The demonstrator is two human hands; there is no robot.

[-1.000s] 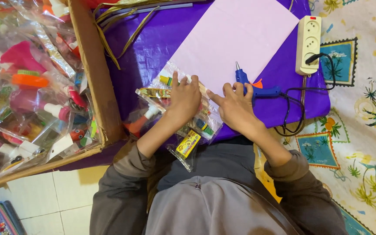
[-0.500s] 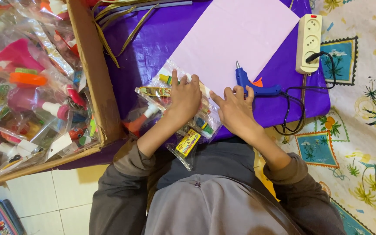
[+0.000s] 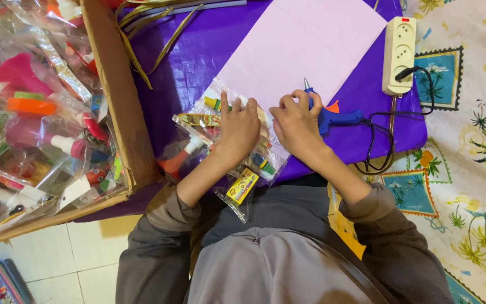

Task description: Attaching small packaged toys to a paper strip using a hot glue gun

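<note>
left hand [image 3: 242, 128]: flat, fingers spread, pinning clear packets [image 3: 229, 141] so they stay put
right hand [image 3: 295, 123]: curled at pink sheet [image 3: 305, 50] edge; grip unclear
glue gun [image 3: 333, 115]: beside right hand, within reach

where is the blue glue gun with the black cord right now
In the head view the blue glue gun lies on the purple table cover, just right of the right hand, below the white power strip.

A cardboard box [image 3: 116, 107] at the left edge brims with clear packets of bright craft supplies [image 3: 29, 118]. Gold strips [image 3: 142, 39] lie on the purple table cover [image 3: 198, 56]. A white power strip [image 3: 399, 53] (one black plug in) sits beside a patterned cloth [image 3: 468, 135].
</note>
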